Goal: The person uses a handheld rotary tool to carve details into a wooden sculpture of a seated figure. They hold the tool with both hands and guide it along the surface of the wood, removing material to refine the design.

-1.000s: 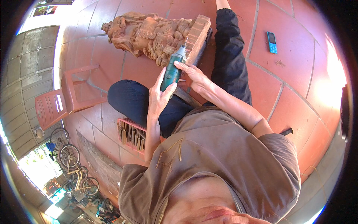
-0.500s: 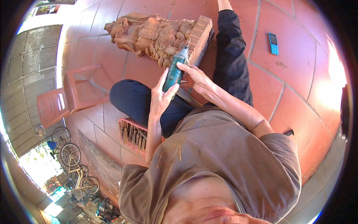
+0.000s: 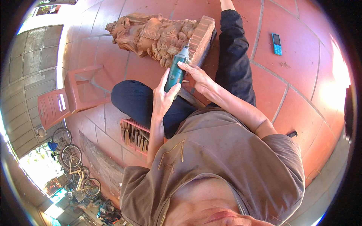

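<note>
Both my hands hold a green rotary tool (image 3: 175, 75) with a grey nose and a thin bit. My left hand (image 3: 163, 97) wraps its rear body, with the thumb along the near side. Closer to the nose, my right hand (image 3: 198, 76) grips it, thumb on top. A carved brown wooden statue (image 3: 151, 35) lies on its side beyond my hands. The bit points at its ribbed base (image 3: 202, 35), close to the carved edge; I cannot tell whether it touches.
A pink basket of carving tools (image 3: 135, 136) sits by my left forearm. A reddish plastic chair (image 3: 77, 94) stands at left, bicycles (image 3: 71, 156) farther back. A blue keypad phone (image 3: 276, 44) lies on the tiled floor (image 3: 298, 81) at right. My stretched leg (image 3: 235, 56) flanks the statue's base.
The rotary tool's tip has shifted slightly left and toward me along the statue's base. Both hands keep their grip, and the statue has not visibly moved.
</note>
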Demonstrator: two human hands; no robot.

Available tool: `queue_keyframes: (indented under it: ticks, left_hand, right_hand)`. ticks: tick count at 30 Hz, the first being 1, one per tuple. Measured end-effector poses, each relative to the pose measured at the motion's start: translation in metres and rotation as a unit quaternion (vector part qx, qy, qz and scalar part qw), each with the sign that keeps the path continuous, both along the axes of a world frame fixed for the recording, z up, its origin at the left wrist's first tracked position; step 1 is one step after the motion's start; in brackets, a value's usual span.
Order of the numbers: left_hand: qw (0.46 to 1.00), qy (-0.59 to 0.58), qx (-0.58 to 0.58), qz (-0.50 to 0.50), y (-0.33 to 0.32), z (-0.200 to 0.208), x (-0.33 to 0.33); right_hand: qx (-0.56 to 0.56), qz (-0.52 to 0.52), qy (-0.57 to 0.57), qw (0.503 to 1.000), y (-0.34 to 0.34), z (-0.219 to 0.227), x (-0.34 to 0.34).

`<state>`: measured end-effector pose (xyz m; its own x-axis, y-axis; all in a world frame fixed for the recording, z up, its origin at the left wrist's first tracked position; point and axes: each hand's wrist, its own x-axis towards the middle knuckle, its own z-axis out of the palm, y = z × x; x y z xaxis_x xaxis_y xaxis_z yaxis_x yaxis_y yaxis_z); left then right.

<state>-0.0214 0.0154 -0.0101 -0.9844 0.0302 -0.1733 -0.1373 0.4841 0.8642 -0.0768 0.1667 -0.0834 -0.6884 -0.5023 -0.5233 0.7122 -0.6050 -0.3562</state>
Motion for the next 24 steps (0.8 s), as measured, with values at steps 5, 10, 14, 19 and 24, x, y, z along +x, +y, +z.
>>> queue_keyframes:
  ticks: [5,10,14,19,24]
  left_hand:
    - [1.0,0.008,-0.003,-0.014,0.0,0.001,-0.001]
    - [1.0,0.005,0.009,-0.01,0.002,0.005,0.0]
    - [1.0,0.002,-0.006,-0.013,0.001,0.005,-0.001]
    - [1.0,0.006,-0.002,0.001,0.001,0.001,0.0]
    - [0.999,0.028,-0.021,-0.012,-0.001,-0.002,0.0]
  right_hand:
    - [-0.005,-0.009,0.001,1.0,0.002,0.002,0.003]
    - [-0.005,-0.01,0.004,1.0,0.004,0.007,0.004]
    - [-0.009,-0.012,-0.002,1.0,0.003,0.006,0.003]
    - [-0.009,-0.003,0.001,1.0,0.003,0.006,0.001]
    - [-0.013,-0.01,-0.005,1.0,0.002,0.005,0.002]
